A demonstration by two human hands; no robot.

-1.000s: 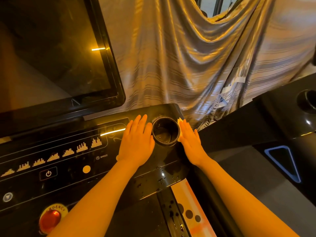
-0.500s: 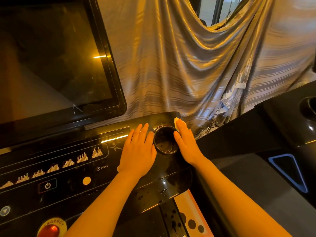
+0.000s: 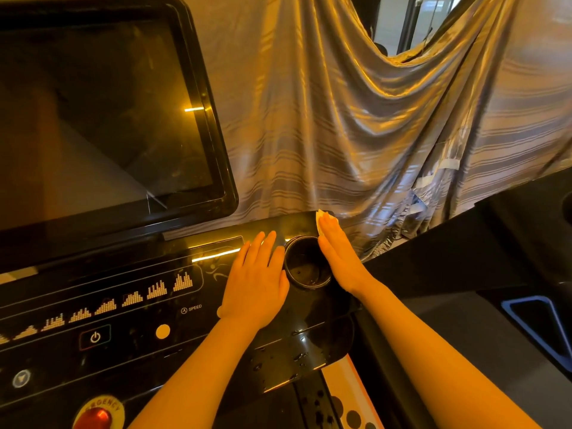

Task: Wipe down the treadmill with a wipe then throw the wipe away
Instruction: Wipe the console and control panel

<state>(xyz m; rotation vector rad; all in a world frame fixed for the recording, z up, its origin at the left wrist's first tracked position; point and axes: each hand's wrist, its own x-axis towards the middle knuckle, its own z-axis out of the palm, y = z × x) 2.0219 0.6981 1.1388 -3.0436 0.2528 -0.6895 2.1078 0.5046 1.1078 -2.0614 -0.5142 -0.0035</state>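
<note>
Peeking from under the right hand (image 3: pixel 340 258), the wipe (image 3: pixel 322 216) stays mostly hidden.

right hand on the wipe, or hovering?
Touching. The head view shows the right hand lying flat over the wipe beside the cup holder; only its edge shows past the fingertips.

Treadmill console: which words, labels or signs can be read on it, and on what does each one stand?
"SPEED", white, with a small round icon, on the black console panel below the bar graphics.
"...GENCY", partly cut off, on the yellow ring of the red stop button at the bottom edge.
Power symbol, no letters, in a rectangular button.
Arrow sign, in a round button at the left.
No other text is readable.
</note>
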